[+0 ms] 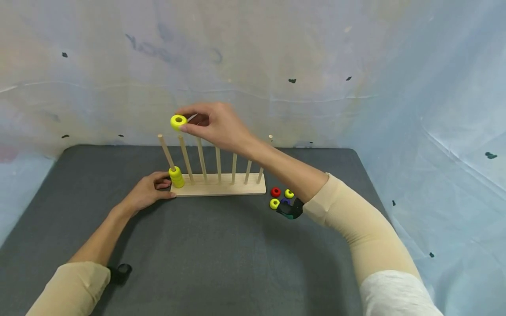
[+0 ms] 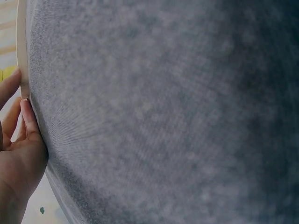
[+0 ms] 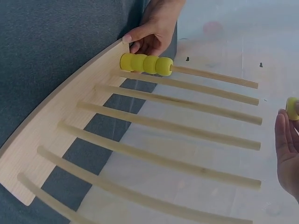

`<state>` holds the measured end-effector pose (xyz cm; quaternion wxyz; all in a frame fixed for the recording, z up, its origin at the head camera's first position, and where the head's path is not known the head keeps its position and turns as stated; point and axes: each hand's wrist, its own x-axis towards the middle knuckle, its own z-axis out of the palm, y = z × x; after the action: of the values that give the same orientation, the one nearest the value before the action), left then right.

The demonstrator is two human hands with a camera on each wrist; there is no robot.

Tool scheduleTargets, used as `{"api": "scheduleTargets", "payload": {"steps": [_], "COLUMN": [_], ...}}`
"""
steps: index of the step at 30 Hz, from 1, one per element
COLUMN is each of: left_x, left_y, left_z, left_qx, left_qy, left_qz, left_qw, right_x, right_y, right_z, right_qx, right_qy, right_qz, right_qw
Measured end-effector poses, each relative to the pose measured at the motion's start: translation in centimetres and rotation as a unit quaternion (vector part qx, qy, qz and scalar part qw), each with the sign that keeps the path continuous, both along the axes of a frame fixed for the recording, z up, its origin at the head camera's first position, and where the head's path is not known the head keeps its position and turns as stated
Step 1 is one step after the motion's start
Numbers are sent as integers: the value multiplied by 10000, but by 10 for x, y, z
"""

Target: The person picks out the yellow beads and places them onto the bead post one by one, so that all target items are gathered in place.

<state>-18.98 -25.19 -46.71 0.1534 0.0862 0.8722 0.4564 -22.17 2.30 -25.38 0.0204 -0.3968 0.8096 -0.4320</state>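
Observation:
My right hand pinches a yellow ring bead between thumb and fingers, above the tops of the leftmost pegs. The same yellow bead shows at the right edge of the right wrist view. Several yellow beads are stacked at the bottom of the leftmost peg of a wooden peg rack. My left hand grips the left end of the rack's base, its thumb at the front corner. In the left wrist view, fingers of the left hand touch the base edge.
Right of the rack lie a red bead, two yellow beads and a blue bead, partly hidden by the black wrist strap. Several bare pegs stand along the rack. The dark grey table meets a pale sheet behind.

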Motion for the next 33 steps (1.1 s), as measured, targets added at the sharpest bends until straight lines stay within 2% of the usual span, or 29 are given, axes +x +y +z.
{"api": "scheduleTargets", "payload": {"steps": [9,19,27,33], "left_x": [0,2,2,3], "left_y": [1,1,3,3], "left_z": [1,2,2,2], "left_qx": [-44,55,83,74], "left_qy": [-4,-131,-115,-116], "left_qz": [5,33,64,40], "left_qw": [10000,9999,9999,9999], "right_x": [-7,-12,-13,-15], "right_y": [-12,-25,-33,-38], "right_z": [-3,-9,-10,-13], "right_qx": [-80,-40,69,292], "right_qy": [-186,-89,-263,-142], "right_qz": [-19,77,151,195], "right_qw": [9998,9999,9995,9993]}}
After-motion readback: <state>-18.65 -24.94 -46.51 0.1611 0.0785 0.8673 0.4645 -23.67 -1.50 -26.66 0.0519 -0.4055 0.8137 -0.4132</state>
